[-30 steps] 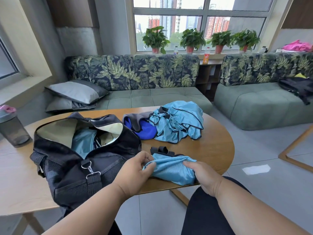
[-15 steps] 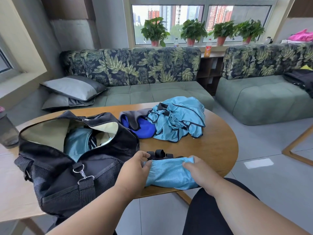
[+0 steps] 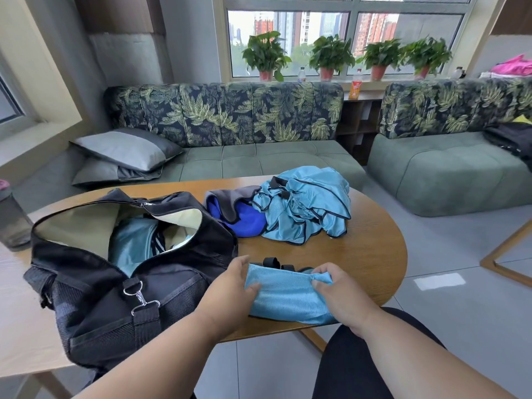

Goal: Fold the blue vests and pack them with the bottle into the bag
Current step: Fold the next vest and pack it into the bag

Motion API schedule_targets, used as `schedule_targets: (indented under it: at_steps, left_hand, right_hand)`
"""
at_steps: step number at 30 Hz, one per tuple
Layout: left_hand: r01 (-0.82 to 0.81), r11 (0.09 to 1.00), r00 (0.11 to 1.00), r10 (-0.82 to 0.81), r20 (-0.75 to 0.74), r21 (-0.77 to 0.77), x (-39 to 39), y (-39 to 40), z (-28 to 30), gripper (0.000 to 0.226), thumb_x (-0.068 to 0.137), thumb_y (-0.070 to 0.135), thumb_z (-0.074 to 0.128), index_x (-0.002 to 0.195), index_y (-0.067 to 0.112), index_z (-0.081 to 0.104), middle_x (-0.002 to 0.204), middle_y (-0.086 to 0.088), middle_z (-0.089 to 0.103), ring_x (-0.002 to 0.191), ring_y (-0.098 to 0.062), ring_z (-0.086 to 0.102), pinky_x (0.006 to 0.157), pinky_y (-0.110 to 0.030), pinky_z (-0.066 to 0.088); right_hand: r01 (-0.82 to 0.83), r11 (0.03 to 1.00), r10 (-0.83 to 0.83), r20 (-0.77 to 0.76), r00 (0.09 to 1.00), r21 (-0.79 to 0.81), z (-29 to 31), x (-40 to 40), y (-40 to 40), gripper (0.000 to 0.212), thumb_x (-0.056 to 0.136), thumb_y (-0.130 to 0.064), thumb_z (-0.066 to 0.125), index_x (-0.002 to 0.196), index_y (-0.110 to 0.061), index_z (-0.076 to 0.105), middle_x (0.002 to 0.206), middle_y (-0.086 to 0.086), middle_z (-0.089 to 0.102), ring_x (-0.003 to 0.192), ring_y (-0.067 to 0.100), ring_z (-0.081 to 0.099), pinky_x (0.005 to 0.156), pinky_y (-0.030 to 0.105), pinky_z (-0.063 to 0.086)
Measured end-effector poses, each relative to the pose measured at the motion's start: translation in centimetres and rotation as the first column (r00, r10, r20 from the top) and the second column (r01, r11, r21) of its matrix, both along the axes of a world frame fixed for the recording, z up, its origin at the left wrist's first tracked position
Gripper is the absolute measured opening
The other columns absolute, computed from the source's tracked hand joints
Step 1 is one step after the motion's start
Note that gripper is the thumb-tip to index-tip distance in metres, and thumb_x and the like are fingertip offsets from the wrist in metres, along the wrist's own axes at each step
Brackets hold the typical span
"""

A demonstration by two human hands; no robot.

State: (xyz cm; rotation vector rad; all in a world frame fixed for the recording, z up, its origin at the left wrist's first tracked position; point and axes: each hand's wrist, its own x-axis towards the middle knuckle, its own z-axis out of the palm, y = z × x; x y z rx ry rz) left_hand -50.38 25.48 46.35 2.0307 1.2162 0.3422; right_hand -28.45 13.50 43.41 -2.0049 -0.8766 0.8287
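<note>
A folded light blue vest [image 3: 283, 298] lies at the round table's near edge. My left hand [image 3: 230, 292] grips its left end, thumb on top. My right hand [image 3: 336, 292] pinches its bunched right end. A black duffel bag [image 3: 115, 286] stands open at the left, with a light blue vest [image 3: 129, 246] inside it. Behind lies a heap of unfolded light blue vests [image 3: 305, 205] beside a dark blue and grey garment [image 3: 239, 211]. A dark grey bottle [image 3: 13, 220] with a pink lid stands at the far left edge.
The wooden round table [image 3: 371, 254] joins a paler table [image 3: 20, 318] on the left. Green sofas [image 3: 259, 156] with leaf-print backs stand behind, with grey cushions [image 3: 126, 151]. Potted plants [image 3: 266, 53] line the window sill. A wooden chair frame [image 3: 506, 254] stands at the right.
The view has shifted slightly. My right hand has moved to the vest's right end and bunched the cloth there; my left hand keeps hold of the left end.
</note>
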Motion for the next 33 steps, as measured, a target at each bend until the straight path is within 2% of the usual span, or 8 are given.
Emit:
schedule_targets:
  at_steps: [6, 8, 11, 18, 22, 26, 30, 33]
  left_hand:
    - [0.081, 0.987, 0.973, -0.048, -0.225, 0.136, -0.1, -1.0, -0.5, 0.075, 0.098, 0.022, 0.054, 0.165, 0.027, 0.02, 0.112, 0.005, 0.067, 0.096, -0.018, 0.064, 0.084, -0.031, 0.052]
    - [0.06, 0.985, 0.979, -0.027, -0.204, 0.16, 0.0, -1.2, -0.8, 0.078, 0.096, 0.023, 0.053, 0.165, 0.026, 0.017, 0.11, 0.005, 0.064, 0.091, -0.017, 0.061, 0.077, -0.03, 0.052]
    - [0.006, 0.984, 0.985, 0.024, -0.17, 0.178, 0.2, -1.6, -0.9, 0.076, 0.1, 0.041, 0.053, 0.164, 0.024, 0.017, 0.138, -0.001, 0.061, 0.116, -0.022, 0.063, 0.091, -0.033, 0.052]
    - [-0.031, 0.994, 0.975, 0.053, -0.218, 0.1, 2.2, -1.5, -1.2, 0.082, 0.1, 0.053, 0.055, 0.165, 0.02, 0.016, 0.142, -0.006, 0.061, 0.128, -0.027, 0.06, 0.102, -0.035, 0.047]
    - [-0.156, 0.964, 0.979, 0.18, 0.094, -0.214, 2.2, -0.7, -1.4, 0.072, 0.091, 0.028, 0.07, 0.156, 0.026, 0.038, 0.11, 0.017, 0.066, 0.101, -0.012, 0.069, 0.087, -0.028, 0.055]
    - [-0.08, 0.92, 0.89, 0.239, 0.387, -0.384, 0.9, -0.6, -0.9, 0.051, 0.088, 0.002, 0.073, 0.132, 0.024, 0.064, 0.107, 0.005, 0.077, 0.095, -0.014, 0.076, 0.088, -0.033, 0.062]
    - [0.086, 0.951, 0.867, 0.076, 0.492, -0.297, -1.7, -1.1, 2.4, 0.048, 0.086, -0.007, 0.068, 0.12, 0.026, 0.071, 0.109, -0.006, 0.078, 0.1, -0.027, 0.076, 0.094, -0.044, 0.061]
    - [0.188, 0.964, 0.875, -0.078, 0.478, -0.188, -3.8, -1.0, 5.3, 0.05, 0.084, -0.008, 0.067, 0.11, 0.034, 0.075, 0.101, -0.005, 0.075, 0.088, -0.017, 0.071, 0.085, -0.034, 0.058]
  right_hand:
    - [-0.019, 0.999, 0.024, 0.14, 0.99, -0.041, 0.1, -0.3, 0.1, 0.011, 0.104, -0.034, 0.061, 0.111, -0.04, 0.056, 0.096, 0.001, 0.069, 0.069, 0.012, 0.058, 0.055, 0.026, 0.044]
    - [-0.001, 0.997, 0.019, 0.243, 0.97, -0.074, 0.3, -0.3, 0.1, 0.028, 0.101, -0.044, 0.063, 0.126, -0.038, 0.053, 0.121, -0.006, 0.059, 0.097, 0.012, 0.059, 0.073, 0.024, 0.047]
    - [0.03, 0.987, 0.028, 0.351, 0.936, -0.16, 0.2, -0.2, 0.3, 0.059, 0.094, -0.065, 0.061, 0.143, -0.033, 0.051, 0.138, -0.004, 0.046, 0.129, 0.02, 0.048, 0.104, 0.036, 0.045]
    - [-0.038, 0.978, 0.104, 0.323, 0.941, -0.206, 0.0, -0.3, 0.5, 0.061, 0.087, -0.067, 0.07, 0.133, -0.029, 0.058, 0.12, -0.011, 0.053, 0.106, 0.013, 0.061, 0.09, 0.034, 0.053]
    - [-0.051, 0.993, 0.075, 0.247, 0.966, -0.103, 0.0, -0.2, 0.2, 0.033, 0.087, -0.055, 0.077, 0.099, -0.029, 0.061, 0.095, -0.01, 0.059, 0.073, 0.007, 0.051, 0.065, 0.027, 0.042]
    - [-0.104, 0.994, 0.102, 0.054, 0.993, 0.033, 0.1, -0.3, -0.3, 0.039, 0.085, -0.045, 0.083, 0.091, -0.014, 0.06, 0.076, -0.006, 0.053, 0.066, 0.009, 0.047, 0.062, 0.03, 0.037]
    - [-0.228, 0.966, 0.252, -0.253, 0.934, 0.123, 1.7, -1.4, -1.0, 0.038, 0.087, -0.025, 0.085, 0.086, -0.014, 0.049, 0.077, -0.002, 0.052, 0.066, 0.009, 0.048, 0.064, 0.028, 0.036]
    - [-0.296, 0.94, 0.341, -0.432, 0.835, 0.17, 3.2, -2.8, -0.8, 0.045, 0.08, -0.02, 0.088, 0.094, -0.012, 0.046, 0.088, 0.007, 0.065, 0.079, 0.02, 0.064, 0.067, 0.033, 0.048]
